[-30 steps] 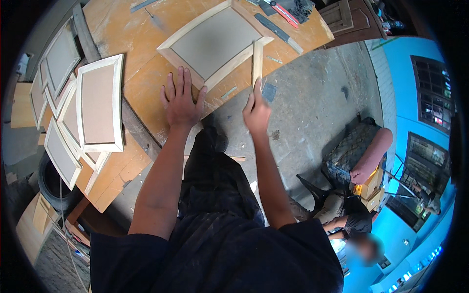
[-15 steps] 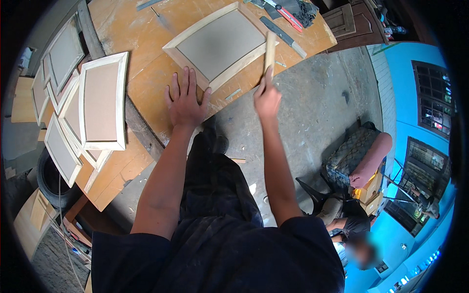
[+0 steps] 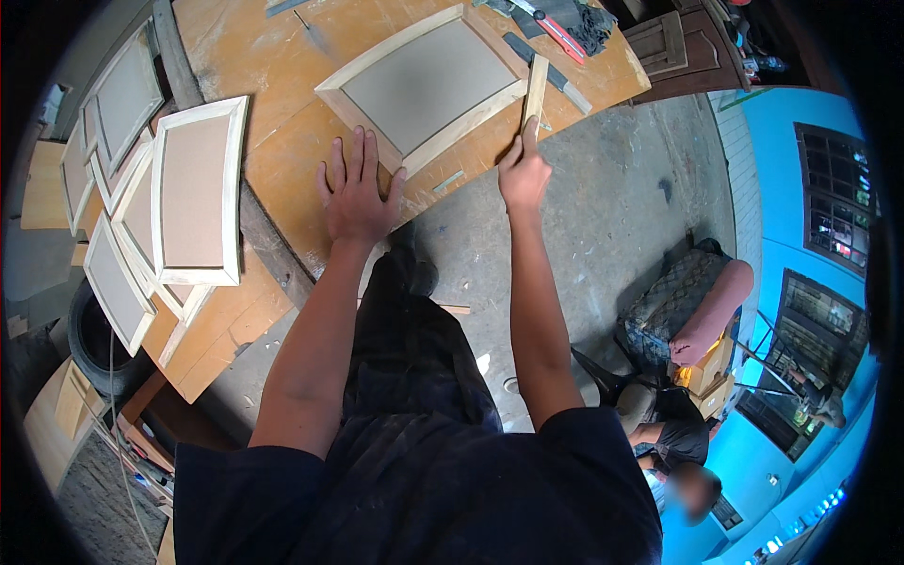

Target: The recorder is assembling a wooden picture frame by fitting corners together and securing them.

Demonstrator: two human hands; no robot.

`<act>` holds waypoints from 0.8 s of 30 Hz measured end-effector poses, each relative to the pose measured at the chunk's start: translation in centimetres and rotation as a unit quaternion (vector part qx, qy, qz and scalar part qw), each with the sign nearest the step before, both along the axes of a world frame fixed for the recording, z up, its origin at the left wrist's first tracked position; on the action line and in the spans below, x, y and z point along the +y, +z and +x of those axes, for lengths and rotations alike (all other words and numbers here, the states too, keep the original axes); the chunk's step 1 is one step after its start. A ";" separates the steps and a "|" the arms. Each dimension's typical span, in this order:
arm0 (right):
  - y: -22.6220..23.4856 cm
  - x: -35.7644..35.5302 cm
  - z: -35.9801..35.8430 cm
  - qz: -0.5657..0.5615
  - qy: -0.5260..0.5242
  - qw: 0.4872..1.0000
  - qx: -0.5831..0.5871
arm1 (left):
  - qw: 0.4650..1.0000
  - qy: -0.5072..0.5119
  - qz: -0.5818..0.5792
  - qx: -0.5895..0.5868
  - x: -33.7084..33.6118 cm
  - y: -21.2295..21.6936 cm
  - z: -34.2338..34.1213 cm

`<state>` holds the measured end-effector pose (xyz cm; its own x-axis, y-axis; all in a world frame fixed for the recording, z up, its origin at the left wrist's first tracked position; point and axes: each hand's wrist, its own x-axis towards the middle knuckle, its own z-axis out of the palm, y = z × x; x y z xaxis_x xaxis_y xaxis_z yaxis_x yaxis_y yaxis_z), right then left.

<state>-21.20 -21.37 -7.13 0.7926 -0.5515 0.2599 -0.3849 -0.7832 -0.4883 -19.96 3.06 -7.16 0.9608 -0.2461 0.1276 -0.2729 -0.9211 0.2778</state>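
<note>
A pale wooden frame with a grey-brown panel [image 3: 428,85] lies flat on the orange workbench [image 3: 273,66]. My left hand [image 3: 356,193] rests flat on the bench with fingers spread, its fingertips touching the near rail of the frame. My right hand [image 3: 524,172] grips the lower end of a narrow wooden strip [image 3: 535,92] that lies along the right side of the frame, pointing away from me.
Several similar framed panels [image 3: 193,193] are stacked at the left end of the bench. Hand tools [image 3: 546,24] and a dark cloth lie at the far right of the bench. A seated person [image 3: 673,443] and a rolled cushion [image 3: 702,311] are on the concrete floor at the right.
My right hand has carried the wooden strip farther from me, up along the right side of the frame. My left hand has stayed flat on the bench.
</note>
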 end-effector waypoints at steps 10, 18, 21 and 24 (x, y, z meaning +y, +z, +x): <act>-0.8 4.0 -5.4 0.029 0.080 0.996 0.008 | 1.000 0.002 0.009 0.007 0.2 0.7 0.3; -2.0 8.1 -9.4 0.018 0.129 0.991 -0.016 | 1.000 0.011 0.010 0.013 0.4 0.4 -0.4; 0.0 10.9 -12.8 0.078 0.130 0.986 0.075 | 1.000 0.001 0.008 0.002 0.2 0.7 0.1; -0.9 5.7 -7.4 -0.009 0.116 0.993 0.023 | 1.000 0.005 0.004 0.007 0.0 0.4 0.2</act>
<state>-28.58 -15.64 -8.01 0.9088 -0.3487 0.2293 -0.2147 -0.8618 -0.4595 -19.77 3.09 -6.80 0.9648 -0.2378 0.1127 -0.2602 -0.9259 0.2737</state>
